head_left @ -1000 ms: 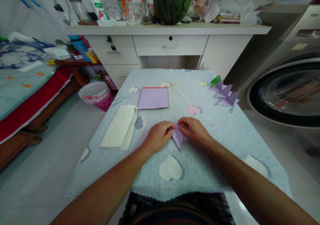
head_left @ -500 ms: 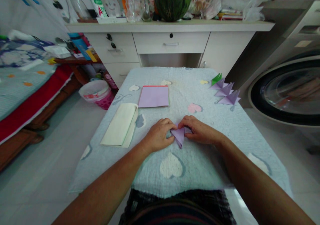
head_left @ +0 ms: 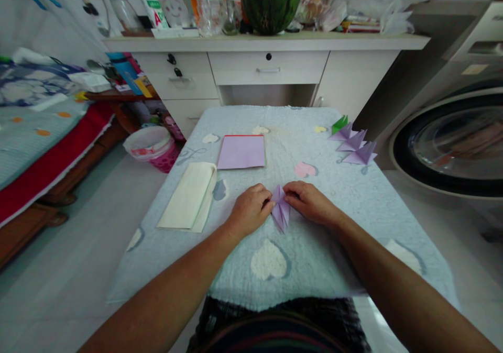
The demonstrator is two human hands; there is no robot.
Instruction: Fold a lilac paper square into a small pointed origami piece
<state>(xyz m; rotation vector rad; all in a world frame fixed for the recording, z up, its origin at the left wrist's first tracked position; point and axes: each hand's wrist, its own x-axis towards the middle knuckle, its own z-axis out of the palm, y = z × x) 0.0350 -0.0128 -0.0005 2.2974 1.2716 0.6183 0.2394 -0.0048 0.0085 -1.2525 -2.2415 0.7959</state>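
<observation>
A small folded purple paper piece [head_left: 281, 212] lies on the light blue cloth of the table [head_left: 334, 238], its point toward me. My left hand [head_left: 249, 210] pinches its left side with curled fingers. My right hand [head_left: 310, 202] presses and pinches its right side. Both hands are closed on the paper, and their fingertips meet at its top.
A stack of purple square sheets [head_left: 241, 151] lies further back, a folded cream cloth [head_left: 189, 197] at the left. Finished purple folded pieces [head_left: 353, 144] and a green one [head_left: 338, 124] sit at the far right. A desk with a cut watermelon [head_left: 271, 4], a bed [head_left: 35, 133], a pink bin [head_left: 151, 146] and a washing machine [head_left: 451, 138] surround the table.
The purple piece's side flaps, spread wider half a second ago, are now folded in narrower. My right hand has drawn in closer to the paper's centre; the left hand has barely moved.
</observation>
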